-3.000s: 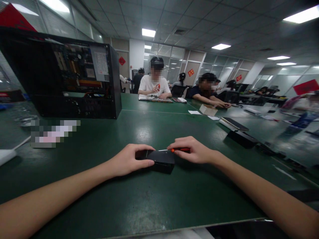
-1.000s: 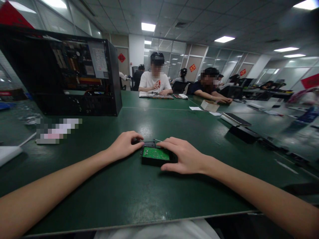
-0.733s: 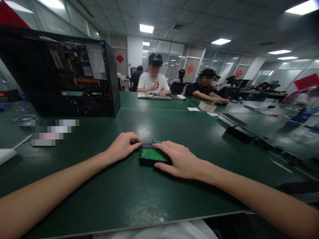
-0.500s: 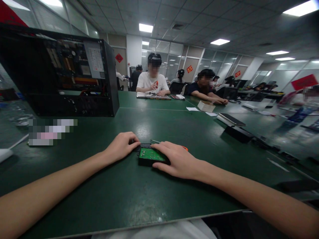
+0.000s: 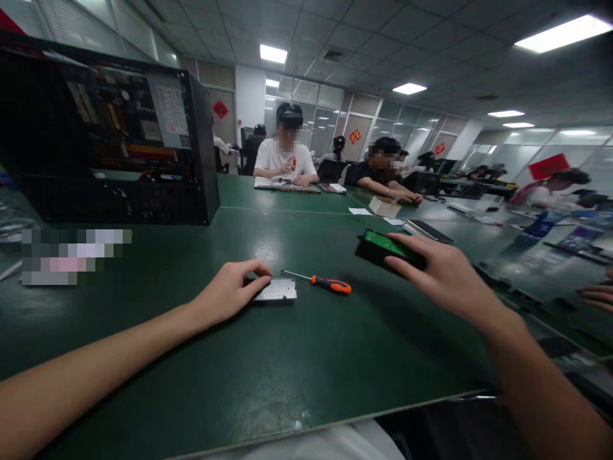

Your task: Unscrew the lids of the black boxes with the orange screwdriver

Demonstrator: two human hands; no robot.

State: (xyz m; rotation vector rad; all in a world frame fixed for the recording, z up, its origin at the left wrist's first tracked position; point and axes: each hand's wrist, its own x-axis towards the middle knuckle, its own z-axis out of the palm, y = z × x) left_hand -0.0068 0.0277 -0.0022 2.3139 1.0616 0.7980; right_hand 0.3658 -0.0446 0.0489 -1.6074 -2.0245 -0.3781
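Note:
My right hand (image 5: 443,275) grips a black hard drive (image 5: 383,249) with a green circuit board on top, held in the air to the right above the green table (image 5: 297,358). My left hand (image 5: 230,291) rests on the table, its fingertips pressed on a flat silver plate (image 5: 278,291). An orange-handled screwdriver (image 5: 322,282) lies on the table just right of the plate, between my two hands.
An open black computer case (image 5: 115,140) stands at the far left. Across the table sit two people at work, with a small cardboard box (image 5: 384,206) near them. A dark flat device (image 5: 428,231) lies behind my right hand. Another person's hand (image 5: 598,295) shows at the right edge.
My right hand has lifted the hard drive off the table and carried it right. The silver plate under it now shows, with my left hand on it. The screwdriver lies uncovered.

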